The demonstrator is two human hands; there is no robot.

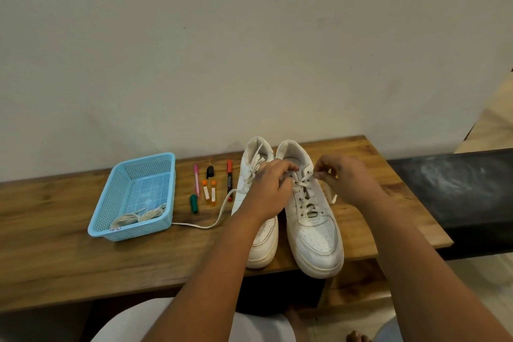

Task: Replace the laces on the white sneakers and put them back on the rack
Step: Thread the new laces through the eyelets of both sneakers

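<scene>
Now both hands (273, 180) (344, 175) pinch lace ends (306, 183) over the right sneaker (316, 236)

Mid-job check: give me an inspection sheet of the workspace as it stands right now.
Surface: wooden bench against a plain wall.
Job's things: two white sneakers side by side, toes toward the person; right one laced, a lace from the left one trails across the bench; bundled laces in the blue basket.
Clutter: markers, pink pen, two small orange-capped tubes.
Grippers: left hand and right hand pinch lace at the right sneaker's top eyelets.
Cables: nothing seen.
Surroundings: dark ledge on the right.
</scene>
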